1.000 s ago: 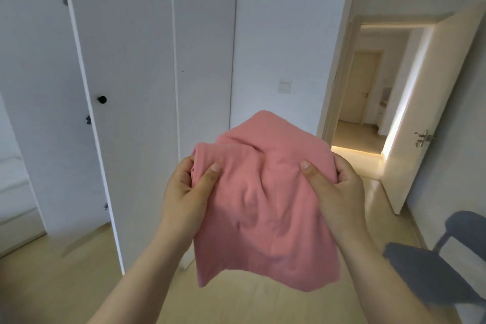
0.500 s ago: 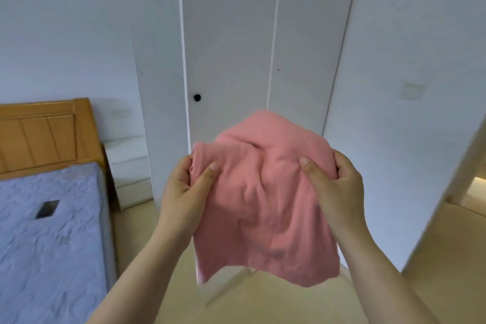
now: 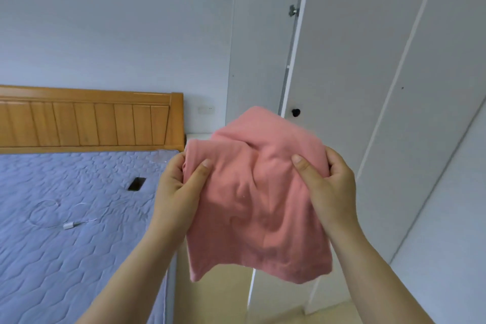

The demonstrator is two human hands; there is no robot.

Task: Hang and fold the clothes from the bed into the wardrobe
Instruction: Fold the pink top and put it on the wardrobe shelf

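Pink soft cotton garment [image 3: 259,197], folded, held in air before white wardrobe door [image 3: 368,87], beside bed's right edge; left hand [image 3: 178,192] and right hand [image 3: 331,187] each pinching an upper corner.

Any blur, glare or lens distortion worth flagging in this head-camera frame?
Head view: soft, even light, no glare; the wide lens makes the wardrobe doors lean; the pink garment smears slightly at its upper right edge; the left hand and right hand gripping it, and the phone on the bed, look sharp.
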